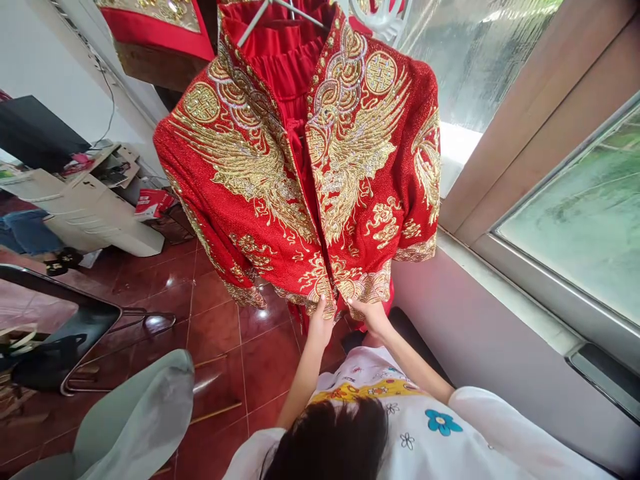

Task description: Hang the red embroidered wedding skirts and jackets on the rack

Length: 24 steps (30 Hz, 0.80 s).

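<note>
A red jacket (300,180) with gold embroidered wings and round emblems hangs in front of me on a white hanger (260,20). Its front edges part slightly, and a red gathered garment (287,73) shows inside the collar. My left hand (321,320) pinches the bottom corner of the left front panel, thumb on top. The matching corner of the other panel is pinched by my right hand (369,313). Both hands are close together at the hem, and the fingers beneath the cloth are hidden.
Windows (575,180) with a ledge (515,300) run along the right. A grey-green chair (145,413) stands at lower left, with a black-framed chair (90,320) behind it. Another person's leg in denim shorts (25,230) shows at far left, near a beige cabinet (100,213).
</note>
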Each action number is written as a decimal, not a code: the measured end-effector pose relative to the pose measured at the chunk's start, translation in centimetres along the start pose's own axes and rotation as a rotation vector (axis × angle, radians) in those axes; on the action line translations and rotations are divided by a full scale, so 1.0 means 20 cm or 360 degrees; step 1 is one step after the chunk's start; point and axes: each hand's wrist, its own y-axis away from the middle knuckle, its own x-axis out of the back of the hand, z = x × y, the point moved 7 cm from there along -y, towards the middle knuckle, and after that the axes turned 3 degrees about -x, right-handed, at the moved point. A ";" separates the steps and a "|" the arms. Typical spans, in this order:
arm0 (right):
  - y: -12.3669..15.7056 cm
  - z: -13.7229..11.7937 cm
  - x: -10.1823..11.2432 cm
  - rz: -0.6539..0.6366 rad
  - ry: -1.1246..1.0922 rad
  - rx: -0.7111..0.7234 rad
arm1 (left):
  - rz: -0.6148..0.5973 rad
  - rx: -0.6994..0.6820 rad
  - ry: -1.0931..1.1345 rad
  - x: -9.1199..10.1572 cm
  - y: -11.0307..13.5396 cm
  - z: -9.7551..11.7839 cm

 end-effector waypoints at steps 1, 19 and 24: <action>0.00 0.00 0.00 -0.0023 0.0022 -0.0045 | 0.0025 -0.0006 -0.0004 0.01 0.00 0.00; 0.04 0.03 -0.04 0.0028 -0.0303 -0.0185 | -0.0151 0.0043 -0.0014 -0.07 0.04 -0.11; 0.05 0.03 -0.03 0.0069 -0.0264 -0.0227 | -0.0195 -0.0004 -0.0031 -0.06 0.02 -0.12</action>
